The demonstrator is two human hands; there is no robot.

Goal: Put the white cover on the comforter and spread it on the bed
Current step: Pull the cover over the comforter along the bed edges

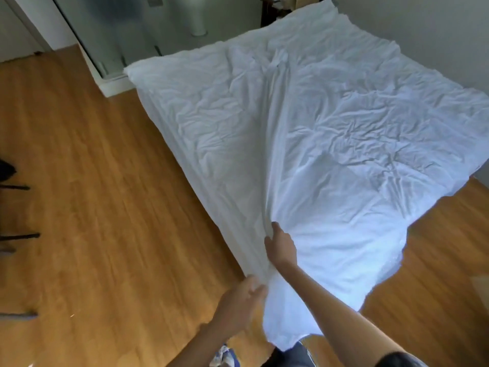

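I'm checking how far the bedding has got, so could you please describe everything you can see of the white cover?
The white cover is thin, heavily creased cloth spread over the bed, its left edge hanging toward the wooden floor. Its near corner is lifted and bunched: the left hand grips the gathered edge, the right hand pinches a fold higher up. Long tension folds run from there.

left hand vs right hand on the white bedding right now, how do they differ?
The left hand holds the near bunched edge of the white bedding, low and close to the body; the right hand grips a gathered fold further along, arm stretched out. The left hand's fingers lie looser, while the right hand's curl into the cloth. Both hold the same bunched corner, on its floor side.
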